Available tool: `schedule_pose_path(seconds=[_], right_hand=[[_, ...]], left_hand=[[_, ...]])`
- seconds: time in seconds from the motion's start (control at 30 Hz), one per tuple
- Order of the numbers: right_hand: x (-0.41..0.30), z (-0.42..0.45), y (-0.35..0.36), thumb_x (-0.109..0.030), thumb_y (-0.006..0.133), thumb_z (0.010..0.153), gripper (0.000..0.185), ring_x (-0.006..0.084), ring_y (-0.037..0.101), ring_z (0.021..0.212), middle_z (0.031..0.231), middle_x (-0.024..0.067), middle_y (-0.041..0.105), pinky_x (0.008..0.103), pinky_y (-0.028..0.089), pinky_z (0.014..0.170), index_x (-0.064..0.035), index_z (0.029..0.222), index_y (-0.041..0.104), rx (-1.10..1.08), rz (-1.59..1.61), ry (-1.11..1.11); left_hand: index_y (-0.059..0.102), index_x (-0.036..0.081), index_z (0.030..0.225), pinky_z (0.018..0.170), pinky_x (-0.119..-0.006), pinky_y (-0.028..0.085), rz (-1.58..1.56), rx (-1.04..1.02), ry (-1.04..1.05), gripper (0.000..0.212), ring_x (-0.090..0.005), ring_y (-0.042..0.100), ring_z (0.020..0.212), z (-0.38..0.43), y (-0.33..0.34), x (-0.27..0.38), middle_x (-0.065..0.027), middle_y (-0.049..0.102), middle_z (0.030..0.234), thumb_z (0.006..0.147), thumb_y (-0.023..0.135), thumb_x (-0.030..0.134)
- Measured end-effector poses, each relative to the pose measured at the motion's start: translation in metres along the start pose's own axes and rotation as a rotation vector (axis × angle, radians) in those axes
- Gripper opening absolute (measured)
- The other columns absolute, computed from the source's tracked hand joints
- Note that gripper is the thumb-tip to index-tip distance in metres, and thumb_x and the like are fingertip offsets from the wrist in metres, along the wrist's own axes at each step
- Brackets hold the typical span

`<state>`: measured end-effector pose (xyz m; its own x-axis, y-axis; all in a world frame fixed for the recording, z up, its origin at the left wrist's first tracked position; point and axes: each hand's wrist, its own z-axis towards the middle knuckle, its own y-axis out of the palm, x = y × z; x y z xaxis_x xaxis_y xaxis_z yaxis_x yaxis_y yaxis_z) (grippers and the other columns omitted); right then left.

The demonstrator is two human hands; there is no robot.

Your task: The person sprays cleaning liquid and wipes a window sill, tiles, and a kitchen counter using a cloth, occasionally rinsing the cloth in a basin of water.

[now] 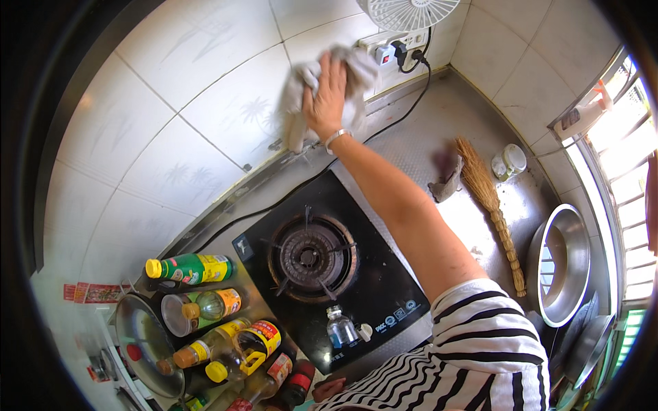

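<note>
My right hand (329,100) presses a pale rag (295,110) flat against the white tiled wall (205,97), just left of the socket strip. The rag is bunched and blurred at its upper edge. Beneath my outstretched forearm lies a black glass gas stove (380,277) with a single round burner (308,257). Only part of my left hand (330,389) shows, low by the stove's front edge next to my striped shirt; whether it holds anything is hidden. A small clear glass bottle (340,329) stands on the stove near the knob (365,331).
Several sauce and oil bottles (205,269) crowd the left, beside a pan (146,344). A power cord (288,192) runs along the wall from the socket strip (411,41) below a white fan (408,10). Rightward are a straw brush (488,200), a jar (509,162) and a steel basin (576,267).
</note>
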<state>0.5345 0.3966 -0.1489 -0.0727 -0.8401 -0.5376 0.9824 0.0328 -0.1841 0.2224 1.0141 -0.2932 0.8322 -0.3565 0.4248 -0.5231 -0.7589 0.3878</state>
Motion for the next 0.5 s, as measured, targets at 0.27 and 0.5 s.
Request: schedule_pose_path(seconds=[0.27, 0.5], right_hand=[[0.102, -0.021, -0.009, -0.011, 0.051, 0.082, 0.069, 0.0481, 0.028, 0.121, 0.129, 0.0332, 0.031, 0.0458, 0.020, 0.105, 0.0124, 0.136, 0.015, 0.087, -0.063, 0.289], [0.155, -0.003, -0.023, -0.012, 0.047, 0.083, 0.060, 0.0462, 0.025, 0.126, 0.135, 0.0322, 0.027, 0.0443, 0.020, 0.108, 0.0092, 0.134, 0.024, 0.148, -0.131, 0.258]], left_hand=[[0.057, -0.004, 0.116, 0.082, -0.029, 0.053, 0.024, 0.135, -0.085, 0.027, -0.0216, 0.064, 0.091, -0.007, 0.013, 0.013, -0.0129, 0.065, 0.098, 0.091, 0.053, 0.004], [0.057, -0.005, 0.115, 0.081, -0.031, 0.053, 0.009, 0.194, -0.119, 0.026, -0.0231, 0.064, 0.090, -0.017, 0.018, 0.013, -0.0142, 0.065, 0.097, 0.091, 0.053, 0.004]])
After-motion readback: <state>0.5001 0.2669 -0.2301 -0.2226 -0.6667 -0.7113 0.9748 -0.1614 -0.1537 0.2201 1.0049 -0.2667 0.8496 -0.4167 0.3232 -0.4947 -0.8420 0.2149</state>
